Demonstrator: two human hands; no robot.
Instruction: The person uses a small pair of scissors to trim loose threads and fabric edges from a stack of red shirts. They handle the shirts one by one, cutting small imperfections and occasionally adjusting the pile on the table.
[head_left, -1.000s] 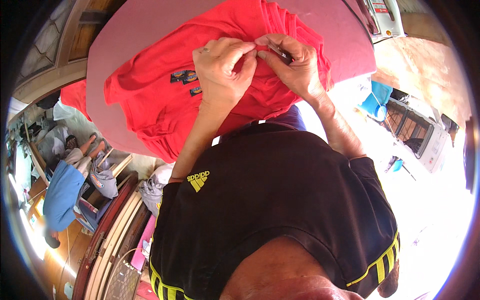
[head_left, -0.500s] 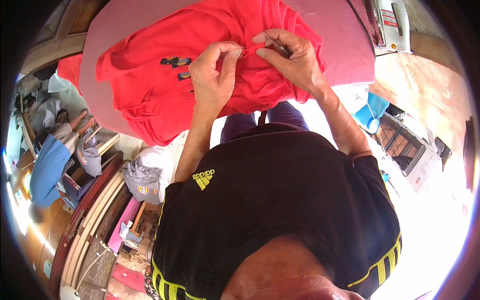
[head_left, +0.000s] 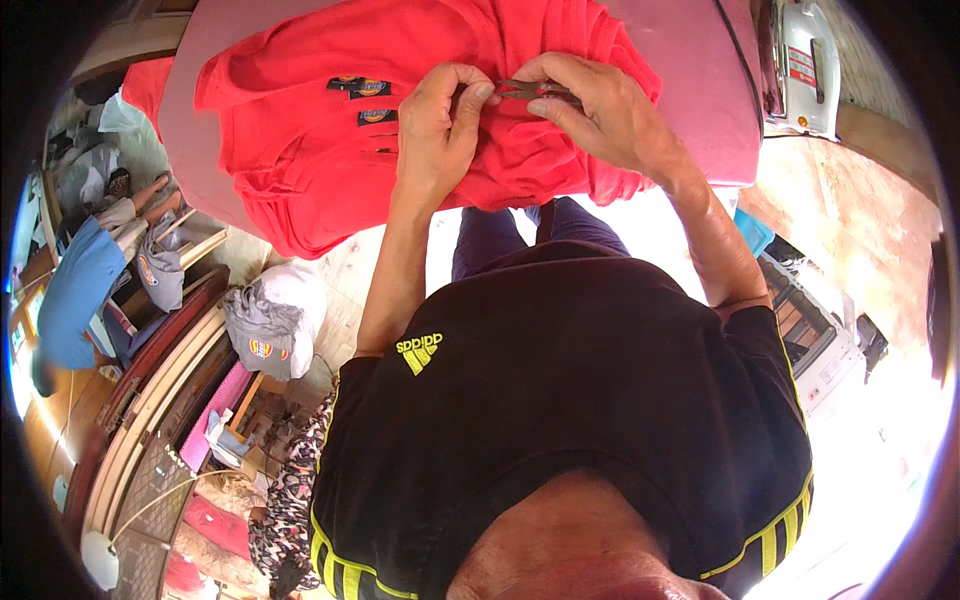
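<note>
A stack of red shirts with dark neck labels lies on a pink-covered table. Over its near part, my left hand is closed, thumb and forefinger pinched together; whatever sits between the tips is too small to make out. My right hand is wrapped around small dark metal thread snips. The blades point left, right up against the left fingertips. Red cloth lies folded beneath both hands.
A white iron stands at the table's far right. Lower right is a white boxy appliance. A grey garment hangs off to the left. One person in blue is at far left, another in patterned clothing at lower left.
My right hand has turned the snips so the blades meet my left fingertips. Both hands are slightly higher in the picture, and a person in patterned clothing shows more at lower left.
</note>
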